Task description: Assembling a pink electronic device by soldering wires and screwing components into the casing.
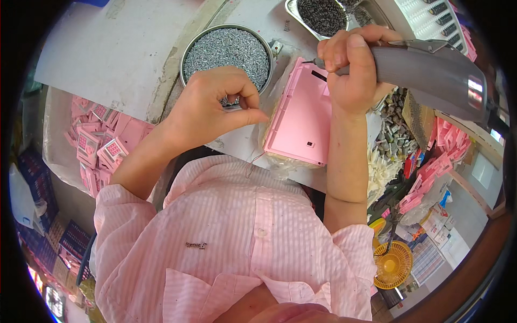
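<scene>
Right hand (355, 67) grips a grey power screwdriver (431, 75); pink plastic panel (299, 116) sits between that and the left hand (218, 99), fingers curled, can't tell if pinching anything, screws (231, 48) just beyond.

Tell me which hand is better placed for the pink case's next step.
Probably the right hand: it grips the grey power tool, tip over the pink case; the left hand holds no tool.
</scene>
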Available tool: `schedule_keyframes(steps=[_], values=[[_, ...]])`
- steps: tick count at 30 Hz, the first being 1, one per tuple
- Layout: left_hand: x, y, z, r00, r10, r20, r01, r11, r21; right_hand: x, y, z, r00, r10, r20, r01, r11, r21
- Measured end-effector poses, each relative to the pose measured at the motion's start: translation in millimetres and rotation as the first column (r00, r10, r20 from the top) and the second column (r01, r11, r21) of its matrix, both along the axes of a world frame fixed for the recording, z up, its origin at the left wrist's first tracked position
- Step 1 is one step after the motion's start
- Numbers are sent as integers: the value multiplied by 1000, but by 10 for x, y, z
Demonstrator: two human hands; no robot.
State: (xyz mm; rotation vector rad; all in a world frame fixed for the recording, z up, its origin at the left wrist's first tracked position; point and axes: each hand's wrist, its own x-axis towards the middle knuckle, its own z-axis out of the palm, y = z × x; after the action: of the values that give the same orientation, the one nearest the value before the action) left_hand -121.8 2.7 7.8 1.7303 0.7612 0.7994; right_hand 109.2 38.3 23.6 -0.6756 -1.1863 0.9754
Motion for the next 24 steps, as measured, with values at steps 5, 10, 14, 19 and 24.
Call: schedule_keyframes(steps=[5,10,14,19,24], values=[[117,89,-125,989,136,-51,-93,861,499,-33,3,-68,996,17,85,-20,999,33],[347,128,-216,978,196,-67,-126,821,558,19,-32,209,988,122,93,-128,990,56],[436,137,-205,986,161,-34,-112,808,578,0,-297,502,934,355,34,-356,929,99],[449,75,-179,989,142,-32,-96,805,585,-25,-409,491,925,379,12,-379,925,34],[436,87,-203,989,145,-26,-94,754,650,-91,-497,484,951,308,27,-308,951,-16]])
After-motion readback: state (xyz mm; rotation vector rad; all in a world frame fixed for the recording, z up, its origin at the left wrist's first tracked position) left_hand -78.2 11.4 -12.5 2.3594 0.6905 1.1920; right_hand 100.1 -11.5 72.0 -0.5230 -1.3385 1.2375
